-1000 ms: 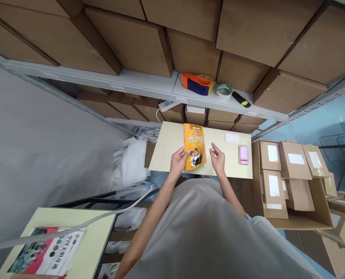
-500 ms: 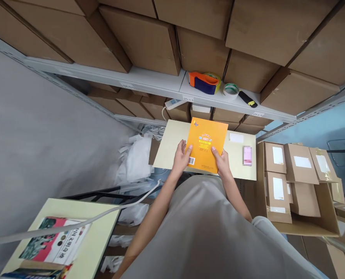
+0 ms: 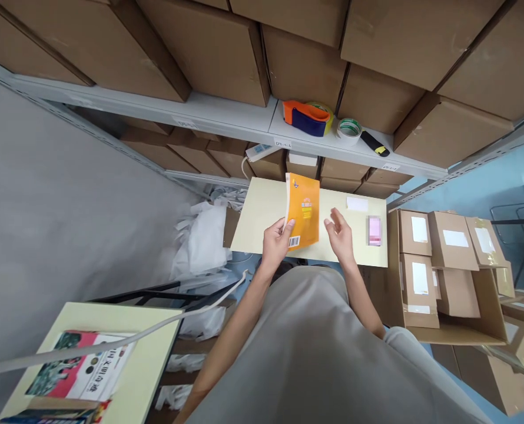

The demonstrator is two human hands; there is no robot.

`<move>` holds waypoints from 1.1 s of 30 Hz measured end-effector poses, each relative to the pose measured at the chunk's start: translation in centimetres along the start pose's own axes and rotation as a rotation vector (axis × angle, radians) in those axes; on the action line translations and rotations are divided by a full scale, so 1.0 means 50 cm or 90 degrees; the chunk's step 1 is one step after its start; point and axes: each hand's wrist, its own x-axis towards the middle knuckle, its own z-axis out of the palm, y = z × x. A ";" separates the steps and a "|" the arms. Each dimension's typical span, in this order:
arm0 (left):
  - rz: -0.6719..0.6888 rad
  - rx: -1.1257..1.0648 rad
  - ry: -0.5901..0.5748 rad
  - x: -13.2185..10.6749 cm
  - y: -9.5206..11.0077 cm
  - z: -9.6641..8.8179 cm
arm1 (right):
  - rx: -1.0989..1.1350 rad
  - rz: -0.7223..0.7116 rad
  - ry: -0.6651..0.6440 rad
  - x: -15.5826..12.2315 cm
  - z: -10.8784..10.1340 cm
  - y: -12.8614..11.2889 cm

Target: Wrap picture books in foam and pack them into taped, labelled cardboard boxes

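An orange book (image 3: 305,211) with a barcode at its lower left corner is held up over the pale yellow table (image 3: 262,203). My left hand (image 3: 277,242) grips its lower left edge, thumb on the cover. The book is turned at an angle, so its spine edge shows on the left. My right hand (image 3: 340,237) is off the book, a short gap to its right, with fingers apart and nothing in them. To the right on the table lie a white slip (image 3: 357,204) and a pink, blurred rectangular item (image 3: 374,230).
On the shelf above sit an orange and blue tape dispenser (image 3: 307,119), a tape roll (image 3: 349,131) and a black and yellow cutter (image 3: 375,143). A large carton (image 3: 487,330) of smaller boxes stands right. A white cable (image 3: 156,327) crosses a side table with books (image 3: 80,365).
My right hand has let go of the book and moved slightly right. The book, still in my left hand, has turned so that its cover looks narrower.
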 end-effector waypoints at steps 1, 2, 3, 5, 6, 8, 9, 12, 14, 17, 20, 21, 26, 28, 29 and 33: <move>0.028 0.038 0.010 -0.007 0.002 0.004 | 0.027 0.008 -0.040 -0.011 0.013 -0.003; 0.051 0.069 0.011 -0.016 0.004 0.009 | 0.055 0.015 -0.077 -0.024 0.028 -0.008; 0.071 0.093 0.004 -0.026 0.005 0.015 | 0.071 0.019 -0.104 -0.038 0.043 -0.014; 0.112 0.134 -0.034 -0.047 0.005 0.030 | 0.057 0.019 -0.119 -0.064 0.067 -0.030; 0.141 0.159 -0.059 -0.056 0.004 0.037 | 0.035 0.014 -0.109 -0.073 0.073 -0.038; 0.204 0.209 -0.120 -0.067 -0.001 0.046 | 0.006 0.000 -0.070 -0.076 0.074 -0.051; 0.229 0.224 -0.149 -0.069 -0.005 0.046 | 0.011 -0.009 -0.049 -0.070 0.069 -0.055; 0.242 0.225 -0.130 -0.053 -0.024 0.027 | 0.073 -0.011 -0.040 -0.043 0.044 -0.058; 0.187 0.195 0.003 -0.032 -0.042 -0.001 | 0.111 0.022 -0.074 -0.028 0.025 -0.054; 0.018 0.056 0.122 -0.002 -0.060 -0.053 | 0.144 0.073 -0.110 -0.021 0.000 -0.047; -0.148 -0.143 -0.026 0.009 -0.059 -0.093 | 0.148 0.105 -0.140 -0.026 -0.019 -0.043; -0.182 -0.196 -0.081 0.008 -0.055 -0.100 | 0.146 0.113 -0.150 -0.028 -0.024 -0.043; -0.266 -0.291 -0.168 -0.010 -0.031 -0.089 | 0.161 0.145 -0.178 -0.035 -0.038 -0.037; -0.264 -0.281 -0.152 -0.015 -0.025 -0.076 | 0.138 0.153 -0.196 -0.026 -0.041 -0.030; -0.248 -0.277 -0.135 -0.016 -0.022 -0.070 | 0.101 0.149 -0.198 -0.019 -0.041 -0.026; -0.141 -0.240 -0.054 -0.026 -0.014 -0.035 | -0.135 0.052 -0.073 0.004 -0.022 -0.014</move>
